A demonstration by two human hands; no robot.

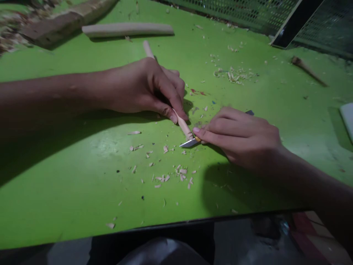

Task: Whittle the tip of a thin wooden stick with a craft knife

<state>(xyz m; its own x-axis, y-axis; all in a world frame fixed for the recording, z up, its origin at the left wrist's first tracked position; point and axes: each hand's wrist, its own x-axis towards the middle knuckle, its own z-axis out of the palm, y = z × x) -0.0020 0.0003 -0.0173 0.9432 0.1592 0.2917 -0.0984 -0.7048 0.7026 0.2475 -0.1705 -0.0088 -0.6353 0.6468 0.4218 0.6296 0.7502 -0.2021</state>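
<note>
My left hand (157, 86) is closed around a slim, pale wooden stick (183, 125), with the thumb and forefinger pinching it near its front end. The stick's far end sticks out beyond the knuckles. Notches mark its near tip, which points down toward the table. In my right hand (242, 134) is a knife (190, 142) with a short, angled blade and a bit of yellow showing at the grip; most of its handle is hidden by the fingers. The blade lies at the stick's notched tip; whether it bites in, I cannot tell. Wood shavings (180, 173) are scattered below the blade.
A peeled wooden rod (128, 29) lies behind my left hand, beside a thick rough branch (55, 29) and a shavings heap (11, 29). More curls (234, 74) and a short twig (309, 71) lie right. A perforated green panel (237, 16) borders the green table (68, 198) at the back.
</note>
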